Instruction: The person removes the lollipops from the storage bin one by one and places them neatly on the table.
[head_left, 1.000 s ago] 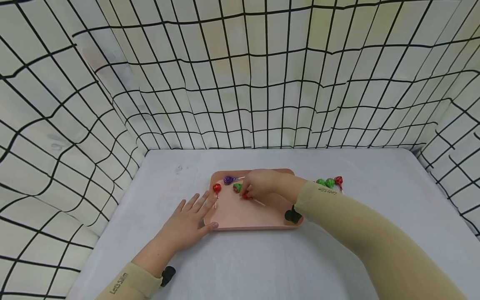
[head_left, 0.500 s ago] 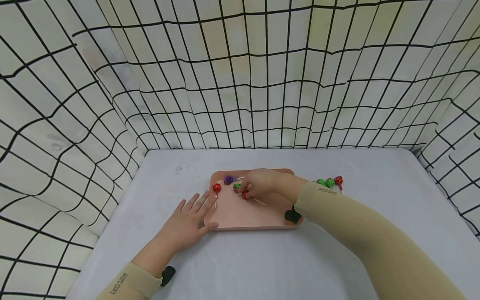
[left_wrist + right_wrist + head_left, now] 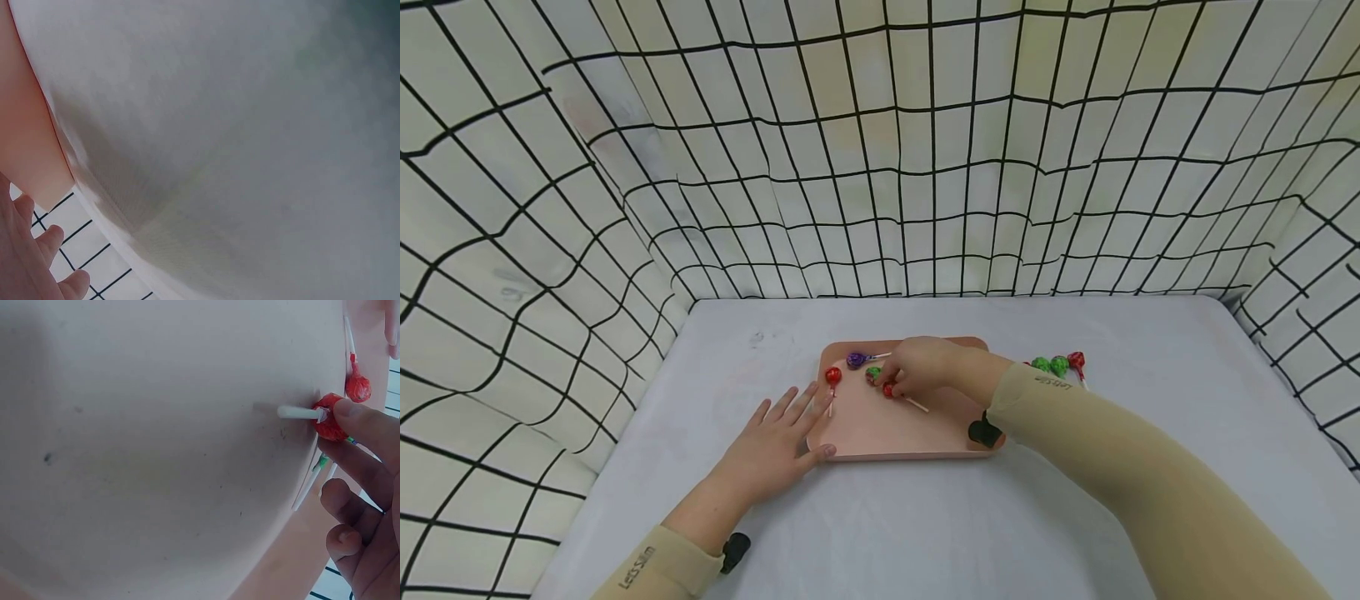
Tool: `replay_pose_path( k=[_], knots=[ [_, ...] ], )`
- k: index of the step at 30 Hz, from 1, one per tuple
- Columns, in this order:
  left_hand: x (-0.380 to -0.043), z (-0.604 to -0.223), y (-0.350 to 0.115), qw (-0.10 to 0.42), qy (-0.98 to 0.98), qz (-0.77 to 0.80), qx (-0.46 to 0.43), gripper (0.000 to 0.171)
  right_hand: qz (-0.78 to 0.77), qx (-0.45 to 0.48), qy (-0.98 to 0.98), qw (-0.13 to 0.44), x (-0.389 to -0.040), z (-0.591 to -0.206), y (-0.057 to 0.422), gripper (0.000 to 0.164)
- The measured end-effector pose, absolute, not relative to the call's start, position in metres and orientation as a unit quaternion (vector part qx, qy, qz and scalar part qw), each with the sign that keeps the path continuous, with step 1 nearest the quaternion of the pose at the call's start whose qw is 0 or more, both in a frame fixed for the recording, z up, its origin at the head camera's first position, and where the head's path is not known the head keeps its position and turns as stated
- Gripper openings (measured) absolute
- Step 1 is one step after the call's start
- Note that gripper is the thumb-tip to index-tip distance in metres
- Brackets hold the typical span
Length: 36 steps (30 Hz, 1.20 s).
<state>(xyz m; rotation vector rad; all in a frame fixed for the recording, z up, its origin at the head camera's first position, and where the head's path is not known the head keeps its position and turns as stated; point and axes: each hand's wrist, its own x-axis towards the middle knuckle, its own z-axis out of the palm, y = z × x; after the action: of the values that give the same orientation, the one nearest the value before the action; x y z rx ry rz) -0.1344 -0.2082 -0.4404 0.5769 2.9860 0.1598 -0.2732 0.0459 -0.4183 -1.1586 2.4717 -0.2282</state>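
My right hand is over the pink tray, thumb and index finger pinching the head of a red-wrapped lollipop. Its white stick points toward the front right in the head view. Just behind it on the tray are a green-and-red lollipop, partly covered by the fingers, and a purple lollipop. A second red lollipop lies along the tray's left side, its stick by my left fingertips. My left hand rests at the tray's left edge, fingers straight and spread, holding nothing.
Right of the tray, green lollipops and a red lollipop lie on the white table, partly behind my right sleeve. Black-grid netting over white walls surrounds the table's back and sides.
The right fingers have shifted slightly on the red lollipop, uncovering more of its head; the lollipop stays almost in place. My left hand has not moved.
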Motion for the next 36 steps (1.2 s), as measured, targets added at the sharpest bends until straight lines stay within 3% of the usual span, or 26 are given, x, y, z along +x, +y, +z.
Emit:
replay_pose_path(
  k=[17,36],
  knots=[
    [-0.135,-0.438,-0.207,0.048,0.979,0.048,0.192,0.080,-0.102,-0.374,0.896,0.216,-0.270,-0.411,0.051,0.018],
    [-0.136,-0.442,-0.207,0.058,0.980,0.046,0.184,0.081,-0.153,-0.333,0.913,0.181,-0.274,-0.392,0.079,0.029]
  ],
)
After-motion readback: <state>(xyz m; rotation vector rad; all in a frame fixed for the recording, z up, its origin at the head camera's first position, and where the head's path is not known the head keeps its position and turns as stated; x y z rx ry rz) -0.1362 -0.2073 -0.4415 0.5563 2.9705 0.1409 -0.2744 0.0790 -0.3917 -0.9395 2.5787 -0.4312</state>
